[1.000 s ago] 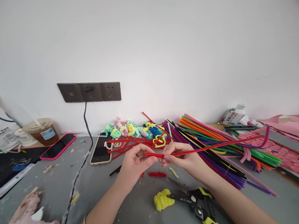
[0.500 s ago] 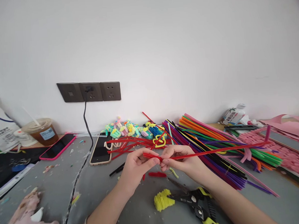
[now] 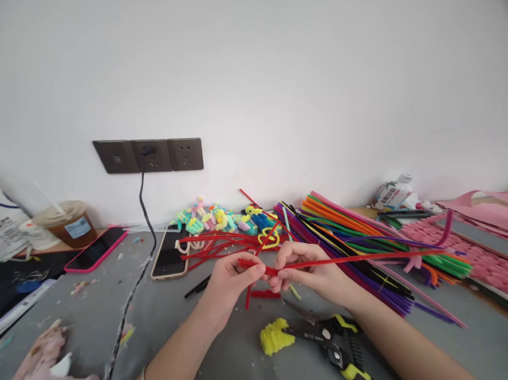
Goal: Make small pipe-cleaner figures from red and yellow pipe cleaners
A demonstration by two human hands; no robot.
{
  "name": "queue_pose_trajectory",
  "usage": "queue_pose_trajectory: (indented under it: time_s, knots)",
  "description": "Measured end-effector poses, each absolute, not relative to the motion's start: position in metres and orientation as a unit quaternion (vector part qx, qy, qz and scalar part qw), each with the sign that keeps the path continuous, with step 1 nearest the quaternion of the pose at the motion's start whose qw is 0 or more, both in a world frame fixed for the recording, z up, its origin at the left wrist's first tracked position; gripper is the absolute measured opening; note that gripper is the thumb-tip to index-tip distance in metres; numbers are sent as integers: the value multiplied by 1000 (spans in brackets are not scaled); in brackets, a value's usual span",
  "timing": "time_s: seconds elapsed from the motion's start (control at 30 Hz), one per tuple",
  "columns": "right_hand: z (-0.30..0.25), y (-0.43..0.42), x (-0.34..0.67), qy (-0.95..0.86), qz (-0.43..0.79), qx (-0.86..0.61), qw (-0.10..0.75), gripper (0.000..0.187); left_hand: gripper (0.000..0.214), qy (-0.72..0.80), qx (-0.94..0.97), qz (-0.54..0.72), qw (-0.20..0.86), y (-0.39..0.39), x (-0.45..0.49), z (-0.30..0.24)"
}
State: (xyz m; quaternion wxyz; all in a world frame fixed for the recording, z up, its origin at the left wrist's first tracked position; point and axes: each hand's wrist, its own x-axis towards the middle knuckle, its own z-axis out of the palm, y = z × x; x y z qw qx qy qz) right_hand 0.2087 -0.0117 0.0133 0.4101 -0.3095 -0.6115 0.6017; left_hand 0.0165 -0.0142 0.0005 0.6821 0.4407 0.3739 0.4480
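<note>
Your left hand [image 3: 225, 283] pinches the short, doubled end of a red pipe cleaner [image 3: 348, 260] between thumb and fingers; your right thumb and fingers pinch it just beside, the right hand [image 3: 313, 272] raised over the table [image 3: 230, 363]. This close double hold probably steadies the strands while the long tail runs free to your right. Below lie pliers [image 3: 334, 354], their tip at a yellow coil [image 3: 277, 336], seemingly within easy reach. Beyond, a multicoloured bundle [image 3: 342, 225] lies near the wall [image 3: 274, 97], likely leaving you working room.

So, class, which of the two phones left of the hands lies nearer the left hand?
The pale-cased phone, closer to the left hand; the pink-edged phone lies farther left, near the drink cup.
</note>
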Motion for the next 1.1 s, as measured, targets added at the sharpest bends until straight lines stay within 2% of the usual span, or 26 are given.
queue_pose_trajectory:
  time_s: [0.17, 0.6, 0.67, 0.73, 0.93, 1.0, 1.1]
  knots:
    - [14, -11, 213, -622, 627, -281, 377, 16, 25, 356, 441, 441, 696, -16, 17, 3]
    - [11, -8, 222, -628, 711, -199, 245, 24, 21, 313, 500, 361, 723, -20, 15, 2]
    - [12, -8, 221, -633, 704, -208, 245, 25, 23, 318, 497, 357, 724, -19, 14, 2]
    - [12, -7, 220, -640, 671, -244, 283, 25, 27, 343, 487, 373, 711, -15, 13, 2]
    - [6, 6, 221, -604, 527, -369, 470, 25, 30, 471, 550, 386, 572, 2, 5, -10]
    - [4, 8, 220, -595, 509, -380, 491, 25, 32, 497, 607, 416, 461, 4, 3, -15]
    - [3, 6, 216, -609, 494, -382, 490, 25, 19, 506, 666, 452, 310, 3, 3, -17]
